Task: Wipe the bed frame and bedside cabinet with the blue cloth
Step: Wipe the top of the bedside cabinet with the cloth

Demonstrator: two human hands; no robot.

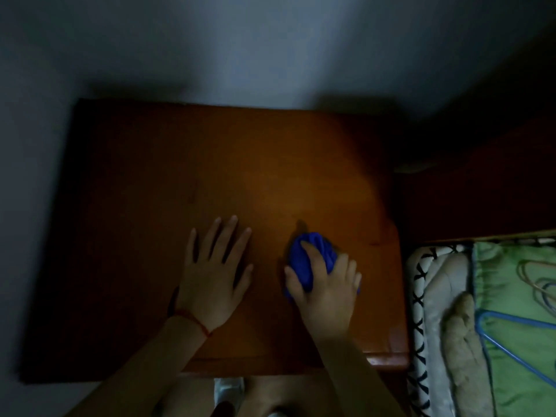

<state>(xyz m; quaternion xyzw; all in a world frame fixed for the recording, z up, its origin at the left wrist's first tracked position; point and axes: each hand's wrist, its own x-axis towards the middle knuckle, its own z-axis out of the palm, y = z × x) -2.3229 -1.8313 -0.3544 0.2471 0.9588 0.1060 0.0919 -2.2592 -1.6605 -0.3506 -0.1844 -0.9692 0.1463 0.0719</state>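
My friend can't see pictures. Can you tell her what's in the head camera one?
A person's right hand presses a bunched blue cloth onto the wooden top of a bedside cabinet, while the left hand rests flat beside it, fingers spread. The room is dim. A bed with green bedding and a blue hanger sits to the right.

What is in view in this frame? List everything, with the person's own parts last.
bedside cabinet: one, orange-brown wood, centre, against the wall
blue cloth: one, bunched, on the cabinet top, right of centre
wall: grey, behind the cabinet
bedding: green, white and patterned layers, lower right
hanger: one, blue, on the bedding
red string: one, around the left wrist
left hand: flat on the cabinet top, fingers spread
right hand: grip closed around the cloth
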